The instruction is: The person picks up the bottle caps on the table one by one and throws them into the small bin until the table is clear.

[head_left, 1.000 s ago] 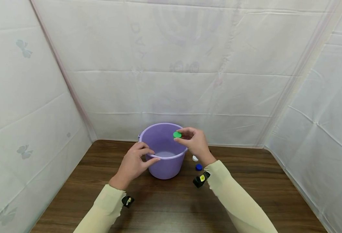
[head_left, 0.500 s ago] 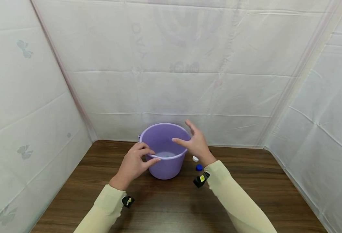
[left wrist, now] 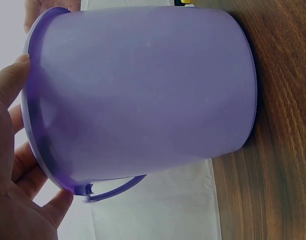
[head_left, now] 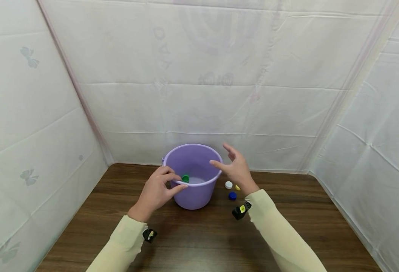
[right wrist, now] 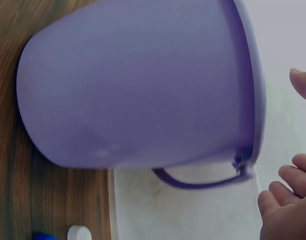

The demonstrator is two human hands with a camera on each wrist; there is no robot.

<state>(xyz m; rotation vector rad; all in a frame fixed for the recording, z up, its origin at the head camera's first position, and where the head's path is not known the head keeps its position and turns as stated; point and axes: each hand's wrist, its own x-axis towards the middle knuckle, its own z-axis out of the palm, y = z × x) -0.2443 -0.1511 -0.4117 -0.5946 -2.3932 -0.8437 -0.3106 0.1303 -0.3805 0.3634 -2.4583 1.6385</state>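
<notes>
A purple bucket (head_left: 194, 196) stands upright on the wooden table. Its near left rim is held by my left hand (head_left: 156, 190), the thumb outside and fingers over the edge. In the left wrist view the thumb and fingertips (left wrist: 64, 200) meet that rim. Inside the bucket, low down near my left fingers, sits a green bottle cap (head_left: 185, 178). My right hand (head_left: 239, 172) hovers just off the bucket's right rim, thumb and fingers spread, holding nothing. Below it on the table are a white cap (head_left: 228, 185), a blue cap (head_left: 232, 195) and a partly hidden yellow piece (head_left: 237, 187).
A bucket handle (right wrist: 202, 184) hangs at the back side. White sheeting (head_left: 199, 109) walls the table (head_left: 192, 238) at the back and both sides. Each wrist wears a small black camera, one of them on the right wrist (head_left: 241, 210).
My right hand let go of the green cap, which dropped into the bucket and now shows near the left fingers. The right hand then shifted right, revealing the yellow piece. The left hand stayed put.
</notes>
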